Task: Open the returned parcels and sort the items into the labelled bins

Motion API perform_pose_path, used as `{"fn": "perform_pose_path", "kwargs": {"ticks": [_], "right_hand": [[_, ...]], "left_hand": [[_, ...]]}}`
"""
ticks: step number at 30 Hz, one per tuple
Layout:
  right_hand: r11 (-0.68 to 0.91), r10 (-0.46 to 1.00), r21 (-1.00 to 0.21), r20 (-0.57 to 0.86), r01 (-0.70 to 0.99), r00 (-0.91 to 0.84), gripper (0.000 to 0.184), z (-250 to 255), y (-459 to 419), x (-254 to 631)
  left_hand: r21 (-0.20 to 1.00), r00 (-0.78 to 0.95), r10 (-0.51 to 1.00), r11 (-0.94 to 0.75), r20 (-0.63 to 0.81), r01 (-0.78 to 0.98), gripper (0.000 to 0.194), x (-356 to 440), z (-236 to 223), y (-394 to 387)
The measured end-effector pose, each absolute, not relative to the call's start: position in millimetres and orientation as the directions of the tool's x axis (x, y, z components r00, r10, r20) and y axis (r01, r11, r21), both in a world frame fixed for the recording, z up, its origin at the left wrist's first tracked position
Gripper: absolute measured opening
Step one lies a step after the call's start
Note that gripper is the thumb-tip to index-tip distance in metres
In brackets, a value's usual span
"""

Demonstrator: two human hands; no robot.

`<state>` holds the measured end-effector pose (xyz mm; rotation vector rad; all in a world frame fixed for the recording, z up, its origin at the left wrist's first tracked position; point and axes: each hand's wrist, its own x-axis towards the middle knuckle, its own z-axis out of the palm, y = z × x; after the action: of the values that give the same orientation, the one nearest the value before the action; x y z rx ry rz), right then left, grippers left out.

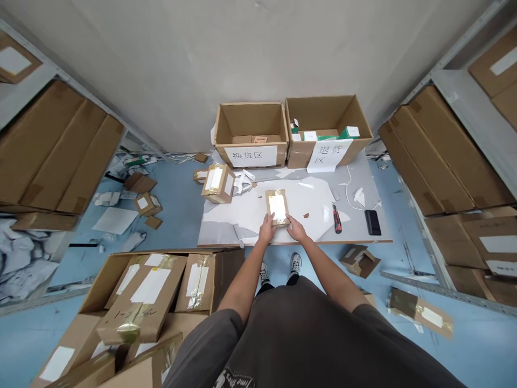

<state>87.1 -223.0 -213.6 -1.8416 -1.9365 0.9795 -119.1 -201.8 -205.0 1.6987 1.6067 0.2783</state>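
A small taped cardboard box [277, 207] with a white label on top is between my hands, over the near middle of the table. My left hand [267, 228] grips its near left corner, and my right hand [297, 228] grips the near right corner. To the right on the table lie a red and black utility knife [336, 220] and a black phone [372, 222]. Another taped box [218, 183] with white labels stands at the table's left side, beside some crumpled white scraps [243, 182].
Two open cartons with handwritten signs, the left carton [250, 119] and the right carton [323, 110], stand along the table's back. A large carton of parcels [149, 291] is at my left. Shelves flank both sides; an opened box [359, 261] lies on the floor.
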Motion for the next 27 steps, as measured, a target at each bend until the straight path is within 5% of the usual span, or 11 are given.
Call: {"fn": "perform_pose_path", "kwargs": {"ticks": [6,15,27], "right_hand": [[-0.202,0.979,-0.520,-0.129,0.830,0.157,0.070,-223.8,-242.6,176.3],[-0.463,0.879,-0.260,-0.258,0.847,0.401,0.068,-244.7,-263.5,320.4],[-0.646,0.747,-0.341,-0.468,0.683,0.473,0.044,-289.1,-226.6,354.2]], "left_hand": [[0.640,0.133,0.936,0.115,-0.326,0.760,0.074,-95.9,-211.8,-207.9],[0.669,0.059,0.972,0.111,-0.226,0.735,0.078,-79.7,-230.6,-210.7],[0.528,0.022,0.971,0.112,-0.240,0.842,0.081,-75.7,-217.4,-212.8]]}}
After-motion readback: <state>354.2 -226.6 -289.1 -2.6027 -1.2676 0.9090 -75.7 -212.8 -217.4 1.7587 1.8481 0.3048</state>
